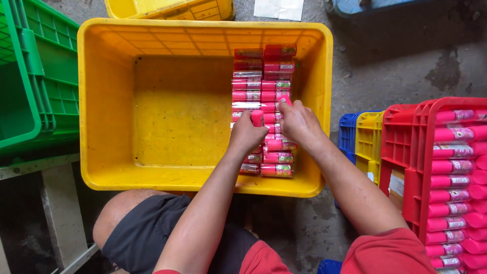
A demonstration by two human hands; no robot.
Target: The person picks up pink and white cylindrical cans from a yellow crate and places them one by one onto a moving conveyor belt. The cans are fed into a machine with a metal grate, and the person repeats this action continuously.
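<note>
Pink tubes are lying on their sides in two neat columns inside the yellow crate, stacked against its right wall and running from the far wall to the near one. Most are wearing pink caps and printed labels.

The left hand is curling shut around one tube, whose pink end is showing above the fingers, directly over the left column. The right hand is pressing down on the right column just beside it; its fingers are bent and closed around the end of another tube, though how firmly it is gripping cannot be told. The two hands are sitting close together, nearly touching, about midway along the stack.

The remainder of the crate floor, left of the tubes, is showing bare yellow plastic. The crate is resting on a grey concrete floor.

To the person's right, a red crate is standing with more pink tubes lined up in it. Between it and the yellow crate, a blue crate and a smaller yellow one are standing on edge. A green crate is sitting to the left, and a second yellow crate is showing at the top edge.

The person is crouching in dark shorts and a red shirt.
</note>
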